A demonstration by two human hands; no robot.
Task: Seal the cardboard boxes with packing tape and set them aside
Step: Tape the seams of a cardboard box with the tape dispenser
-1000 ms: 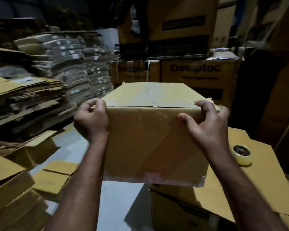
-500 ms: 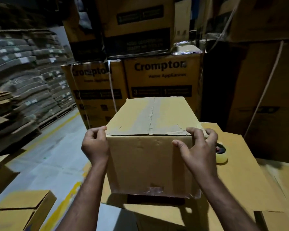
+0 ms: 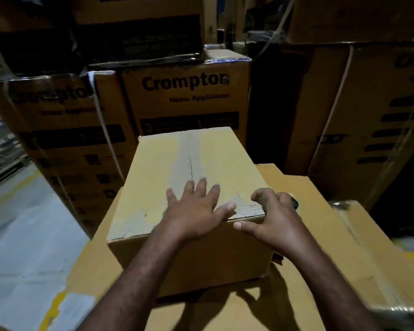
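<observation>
Fingers of left hand [image 3: 194, 211] spread flat atop tan cardboard box [image 3: 153, 177], right hand [image 3: 275, 220] fingers gripping its torn near-right corner, grey strip along centre seam

dim room, printed cartons [image 3: 184, 96] stacked behind, pale floor [image 3: 22, 235].

Forearms extended forward; left hand [image 3: 196, 209] flat, palm down, fingers spread; right hand [image 3: 270, 218] curled, gripping box [image 3: 172, 163] corner.
</observation>
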